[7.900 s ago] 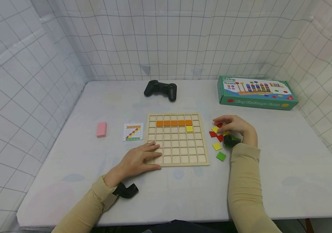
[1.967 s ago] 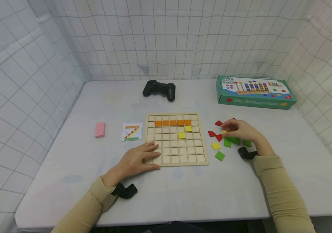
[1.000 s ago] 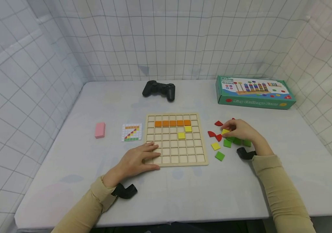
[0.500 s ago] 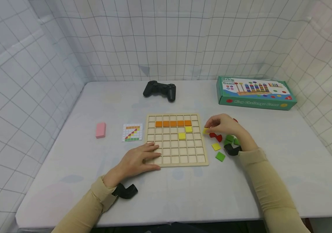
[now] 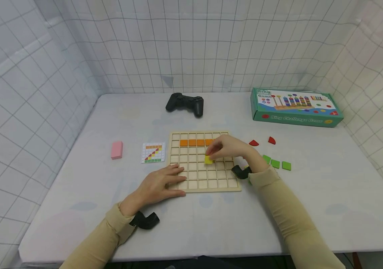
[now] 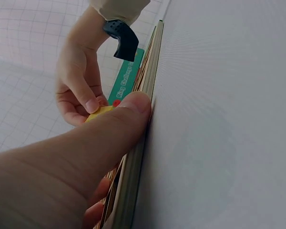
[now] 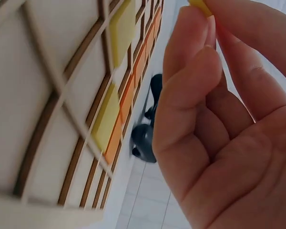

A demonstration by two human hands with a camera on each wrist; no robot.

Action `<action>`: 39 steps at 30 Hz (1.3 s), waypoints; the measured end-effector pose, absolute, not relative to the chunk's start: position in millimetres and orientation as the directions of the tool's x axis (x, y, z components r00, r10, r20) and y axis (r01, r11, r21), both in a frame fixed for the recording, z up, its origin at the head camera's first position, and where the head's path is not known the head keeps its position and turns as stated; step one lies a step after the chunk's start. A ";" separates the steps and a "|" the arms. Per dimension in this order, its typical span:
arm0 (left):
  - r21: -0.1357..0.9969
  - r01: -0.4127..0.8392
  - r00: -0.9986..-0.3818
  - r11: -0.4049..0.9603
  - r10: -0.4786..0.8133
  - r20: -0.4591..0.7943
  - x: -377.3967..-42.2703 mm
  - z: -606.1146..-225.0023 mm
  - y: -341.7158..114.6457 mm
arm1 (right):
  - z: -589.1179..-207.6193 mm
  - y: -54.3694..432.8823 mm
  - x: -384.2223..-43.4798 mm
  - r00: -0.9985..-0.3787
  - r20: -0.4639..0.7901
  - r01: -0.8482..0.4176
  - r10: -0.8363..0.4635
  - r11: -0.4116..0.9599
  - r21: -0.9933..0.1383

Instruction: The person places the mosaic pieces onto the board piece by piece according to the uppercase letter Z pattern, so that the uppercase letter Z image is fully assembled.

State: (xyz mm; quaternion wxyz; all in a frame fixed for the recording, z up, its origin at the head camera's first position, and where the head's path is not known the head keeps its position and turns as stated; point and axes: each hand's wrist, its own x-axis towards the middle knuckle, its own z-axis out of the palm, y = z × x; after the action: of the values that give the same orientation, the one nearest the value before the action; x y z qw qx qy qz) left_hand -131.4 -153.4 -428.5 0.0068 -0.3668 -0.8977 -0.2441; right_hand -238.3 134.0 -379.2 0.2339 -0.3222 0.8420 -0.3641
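Observation:
My right hand (image 5: 226, 147) is over the wooden grid board (image 5: 193, 185), pinching a yellow square tile (image 5: 208, 160) between thumb and fingers. The right wrist view shows only a corner of that held tile (image 7: 200, 6). Two other yellow tiles (image 7: 105, 117) sit in the board's cells, beside the orange tiles (image 7: 126, 101); in the head view the right hand hides those two. My left hand (image 5: 159, 184) rests on the board's near left corner, fingers spread over the cells. Its thumb (image 6: 136, 102) lies at the board's near edge in the left wrist view.
Red quarter-round pieces (image 5: 254, 143) and green square tiles (image 5: 286, 166) lie right of the board, partly behind the right wrist. A pattern card (image 5: 153, 152) and a pink block (image 5: 117, 150) are on the left. A black game controller (image 5: 184, 104) and green game box (image 5: 295, 108) stand behind.
A second yellow tile went onto the board after the oldest frame. My right hand then picked another yellow tile from the pile and carried it left over the board. The left hand stayed put.

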 end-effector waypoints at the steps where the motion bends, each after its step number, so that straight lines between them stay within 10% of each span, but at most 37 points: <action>1: 0.433 0.663 -0.730 0.611 0.656 0.192 -131.4 -428.4 -153.5 | -378.9 129.2 -237.9 -0.676 -0.166 -0.380 -0.718 0.534 -0.755; 20: 0.422 0.678 -0.720 0.602 0.659 0.216 -130.9 -429.4 -153.6 | -379.7 103.5 -230.0 -0.670 -0.246 -0.427 -0.700 0.635 -0.644; 39: 0.416 0.683 -0.717 0.601 0.660 0.223 -130.4 -429.4 -153.1 | -344.7 191.8 -219.5 -0.791 -0.109 -0.370 -0.601 0.613 -0.698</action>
State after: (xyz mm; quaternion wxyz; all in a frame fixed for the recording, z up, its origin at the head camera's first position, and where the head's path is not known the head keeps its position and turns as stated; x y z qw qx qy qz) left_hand -130.4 -153.1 -429.4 0.0230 -0.3753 -0.8943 -0.2424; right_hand -219.5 191.8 -344.7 0.1690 -0.2752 0.8821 -0.3429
